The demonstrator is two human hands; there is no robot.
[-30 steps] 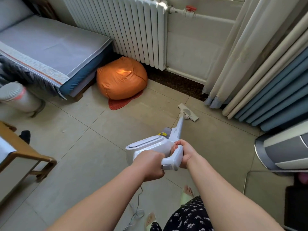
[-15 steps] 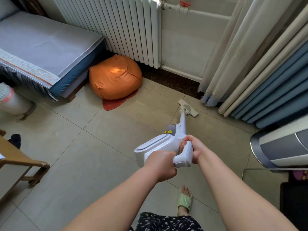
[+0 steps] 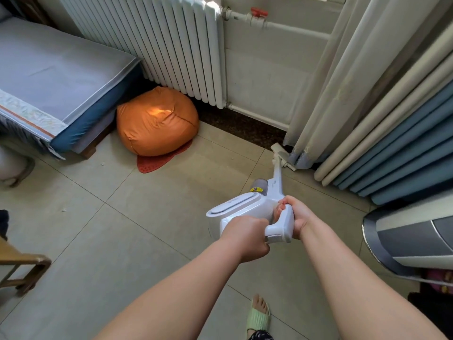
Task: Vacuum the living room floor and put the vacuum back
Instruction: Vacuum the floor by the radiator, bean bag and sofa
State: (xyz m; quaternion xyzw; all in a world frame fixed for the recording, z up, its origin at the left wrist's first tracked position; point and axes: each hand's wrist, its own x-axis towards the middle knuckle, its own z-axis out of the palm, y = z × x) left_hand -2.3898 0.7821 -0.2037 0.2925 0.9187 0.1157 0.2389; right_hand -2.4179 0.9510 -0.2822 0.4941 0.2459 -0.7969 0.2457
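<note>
A white stick vacuum (image 3: 245, 207) stretches from my hands to the far right of the tiled floor (image 3: 147, 217). Its floor head (image 3: 282, 155) lies at the foot of the white curtain (image 3: 343, 82), touching the hem. My right hand (image 3: 297, 214) grips the vacuum's handle. My left hand (image 3: 247, 236) grips the rear of the body just below the handle. Both arms reach forward from the bottom of the view.
An orange beanbag (image 3: 157, 121) on a red mat sits by the radiator (image 3: 159, 40). A blue-edged bed (image 3: 54, 77) fills the left. Blue curtains (image 3: 404, 148) and a white-grey appliance (image 3: 411, 239) stand right. A wooden chair (image 3: 22, 263) is at the left edge. My sandalled foot (image 3: 258, 312) is below.
The vacuum head has slid forward and right across the tiles, from open floor to the curtain hem. I have stepped forward with both hands still on the vacuum.
</note>
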